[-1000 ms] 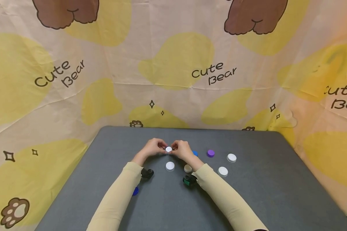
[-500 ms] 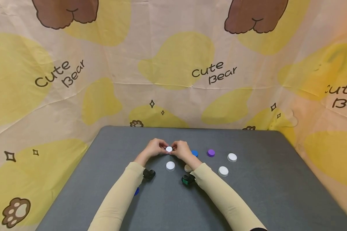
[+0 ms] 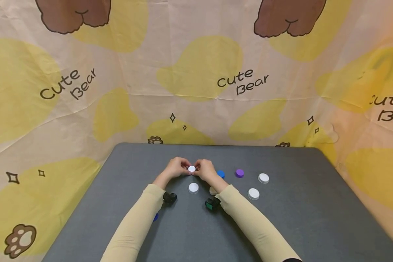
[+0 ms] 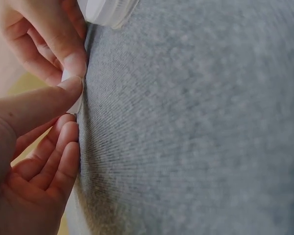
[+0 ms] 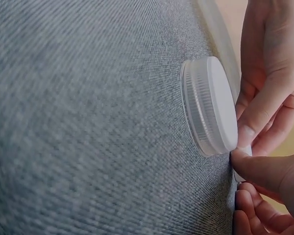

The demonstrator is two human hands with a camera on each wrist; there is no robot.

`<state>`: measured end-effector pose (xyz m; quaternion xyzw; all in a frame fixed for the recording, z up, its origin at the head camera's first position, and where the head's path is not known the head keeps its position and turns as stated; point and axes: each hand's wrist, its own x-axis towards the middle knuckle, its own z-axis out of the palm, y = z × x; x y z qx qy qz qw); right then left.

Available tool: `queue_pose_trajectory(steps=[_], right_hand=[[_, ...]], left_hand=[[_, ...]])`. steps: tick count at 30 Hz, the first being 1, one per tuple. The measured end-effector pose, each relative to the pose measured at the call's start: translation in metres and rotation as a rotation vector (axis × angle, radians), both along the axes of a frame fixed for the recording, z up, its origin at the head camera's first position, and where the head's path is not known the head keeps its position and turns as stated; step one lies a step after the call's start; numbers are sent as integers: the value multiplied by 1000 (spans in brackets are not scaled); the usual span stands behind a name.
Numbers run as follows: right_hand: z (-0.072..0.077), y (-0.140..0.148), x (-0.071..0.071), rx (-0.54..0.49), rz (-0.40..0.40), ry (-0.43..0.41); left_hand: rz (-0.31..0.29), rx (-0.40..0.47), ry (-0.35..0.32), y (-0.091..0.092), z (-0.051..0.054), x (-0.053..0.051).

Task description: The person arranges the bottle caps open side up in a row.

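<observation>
Both hands meet over a small white round cap (image 3: 191, 169) near the middle back of the table. My left hand (image 3: 176, 167) pinches its left side between thumb and fingers, and my right hand (image 3: 205, 170) pinches its right side. In the left wrist view the two thumbs almost touch on the cap, which the fingers mostly hide. The right wrist view shows a larger white ribbed lid (image 5: 210, 105) close to the fingertips; in the head view a white lid (image 3: 193, 188) lies on the table in front of the hands.
Right of the hands lie a blue cap (image 3: 220, 174), a purple cap (image 3: 239, 173) and two white lids (image 3: 263, 178) (image 3: 253, 194). A beige cap (image 3: 213, 191) is partly behind the right wrist, and a dark blue cap (image 3: 155, 217) beside the left sleeve. Patterned cloth hangs behind the table (image 3: 314, 203).
The hands keep their pinch on the small white cap with hardly any movement. The left forearm has shifted slightly to the right, and the right wrist covers more of the beige cap.
</observation>
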<state>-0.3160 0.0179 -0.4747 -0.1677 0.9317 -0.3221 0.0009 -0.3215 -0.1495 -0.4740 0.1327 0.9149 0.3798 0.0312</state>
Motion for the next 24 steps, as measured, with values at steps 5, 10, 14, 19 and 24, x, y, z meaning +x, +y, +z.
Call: queue_pose_trajectory(steps=[5,10,14,19,24], right_hand=[[2,0,0,-4,7,-1],[2,0,4,-6,18,13],[6,2,10,-47,41,47],[16,6,24,-120,79,62],[26,11,39,-150,90,41]], left_hand=[[2,4,-3,1,2,0],[-18,-7,-17,1,6,3],[-40,-4,1,0,14,11],[-74,15,26,-1,28,24],[-90,20,37,-2,35,38]])
